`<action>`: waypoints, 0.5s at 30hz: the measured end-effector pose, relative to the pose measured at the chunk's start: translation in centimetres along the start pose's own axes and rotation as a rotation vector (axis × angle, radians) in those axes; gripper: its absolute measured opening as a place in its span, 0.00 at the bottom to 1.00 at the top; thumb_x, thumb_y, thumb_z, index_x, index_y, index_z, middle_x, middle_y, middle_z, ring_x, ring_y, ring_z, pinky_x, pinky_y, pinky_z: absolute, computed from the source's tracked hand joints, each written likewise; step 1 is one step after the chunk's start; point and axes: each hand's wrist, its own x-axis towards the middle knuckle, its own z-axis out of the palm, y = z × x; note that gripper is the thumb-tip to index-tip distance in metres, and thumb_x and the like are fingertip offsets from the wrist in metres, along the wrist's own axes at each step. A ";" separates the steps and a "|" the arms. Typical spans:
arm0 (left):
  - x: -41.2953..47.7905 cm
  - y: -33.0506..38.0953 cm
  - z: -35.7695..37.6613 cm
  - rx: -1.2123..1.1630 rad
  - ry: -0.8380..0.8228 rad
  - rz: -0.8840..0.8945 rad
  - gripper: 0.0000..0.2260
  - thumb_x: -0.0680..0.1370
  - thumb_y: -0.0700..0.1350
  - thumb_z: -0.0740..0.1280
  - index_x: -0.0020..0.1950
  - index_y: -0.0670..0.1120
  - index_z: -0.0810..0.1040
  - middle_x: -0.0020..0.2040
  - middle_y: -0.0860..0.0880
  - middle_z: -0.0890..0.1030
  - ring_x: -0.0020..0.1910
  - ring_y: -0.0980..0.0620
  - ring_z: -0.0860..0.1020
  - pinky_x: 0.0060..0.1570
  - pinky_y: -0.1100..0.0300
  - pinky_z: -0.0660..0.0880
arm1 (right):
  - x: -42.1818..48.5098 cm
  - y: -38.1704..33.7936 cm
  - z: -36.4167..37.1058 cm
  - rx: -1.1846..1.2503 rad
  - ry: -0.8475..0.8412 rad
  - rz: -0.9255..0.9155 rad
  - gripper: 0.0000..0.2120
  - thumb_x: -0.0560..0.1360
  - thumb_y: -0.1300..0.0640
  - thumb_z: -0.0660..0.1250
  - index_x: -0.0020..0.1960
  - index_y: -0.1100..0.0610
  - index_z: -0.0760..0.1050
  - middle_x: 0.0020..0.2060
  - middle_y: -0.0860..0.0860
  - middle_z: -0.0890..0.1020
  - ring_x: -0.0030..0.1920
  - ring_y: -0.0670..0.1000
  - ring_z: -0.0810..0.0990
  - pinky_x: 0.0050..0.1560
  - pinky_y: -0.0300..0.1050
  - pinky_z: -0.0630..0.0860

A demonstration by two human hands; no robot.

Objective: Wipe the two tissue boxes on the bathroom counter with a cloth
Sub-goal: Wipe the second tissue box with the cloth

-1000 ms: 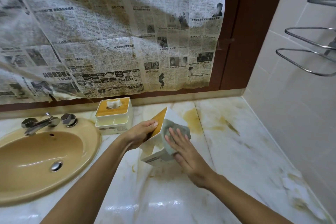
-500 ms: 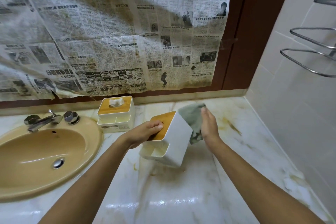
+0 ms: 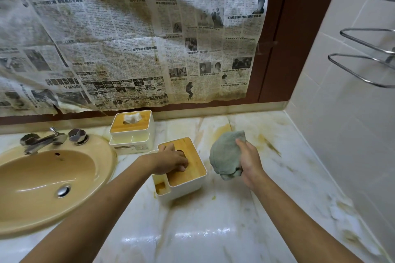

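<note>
Two tissue boxes stand on the counter (image 3: 213,230), just apart from each other. A white tissue (image 3: 130,118) pokes from the slot of the far box (image 3: 132,134), which is by the wall beside the one sink (image 3: 42,177). No tissue shows in the near box (image 3: 188,188), whose open side compartment (image 3: 160,187) holds only a brown stain. The left hand (image 3: 171,161) rests on its wooden lid, fingers curled at the slot. The right hand (image 3: 249,161) grips the one cloth (image 3: 224,156), bunched, in the air just right of that box.
</note>
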 end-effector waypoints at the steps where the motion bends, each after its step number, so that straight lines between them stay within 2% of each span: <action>1: 0.0 0.0 0.2 0.027 -0.007 0.005 0.13 0.84 0.55 0.53 0.63 0.57 0.73 0.63 0.55 0.72 0.57 0.49 0.61 0.61 0.47 0.61 | -0.1 0.1 0.0 0.011 0.001 0.010 0.11 0.82 0.55 0.59 0.55 0.59 0.79 0.52 0.59 0.84 0.53 0.59 0.83 0.51 0.56 0.79; 6: -0.1 -0.3 1.1 0.062 -0.017 0.046 0.13 0.84 0.54 0.53 0.64 0.57 0.74 0.65 0.55 0.71 0.60 0.47 0.63 0.64 0.47 0.60 | -0.2 0.5 -0.3 0.032 0.015 0.033 0.11 0.82 0.54 0.59 0.52 0.57 0.79 0.51 0.59 0.83 0.51 0.61 0.82 0.46 0.56 0.76; 10: -0.2 -0.6 1.7 0.048 -0.011 0.065 0.13 0.84 0.54 0.54 0.63 0.58 0.74 0.64 0.55 0.72 0.62 0.47 0.63 0.66 0.49 0.60 | -0.4 0.4 -0.2 0.032 0.019 0.043 0.11 0.83 0.53 0.59 0.51 0.56 0.79 0.48 0.57 0.83 0.46 0.59 0.82 0.45 0.56 0.75; 13: -0.2 -0.5 1.1 -0.014 0.002 0.076 0.12 0.83 0.52 0.58 0.63 0.56 0.77 0.63 0.57 0.75 0.60 0.49 0.65 0.61 0.55 0.64 | -0.5 0.3 0.0 0.038 0.015 0.042 0.11 0.83 0.53 0.59 0.51 0.56 0.79 0.48 0.57 0.83 0.48 0.59 0.82 0.45 0.54 0.77; 15: -0.3 -0.7 0.4 -0.178 -0.001 0.044 0.10 0.81 0.47 0.63 0.59 0.54 0.80 0.60 0.57 0.78 0.57 0.52 0.70 0.56 0.59 0.68 | -0.6 0.3 0.1 0.040 0.015 0.045 0.11 0.83 0.53 0.59 0.51 0.56 0.79 0.49 0.57 0.83 0.51 0.59 0.82 0.49 0.57 0.79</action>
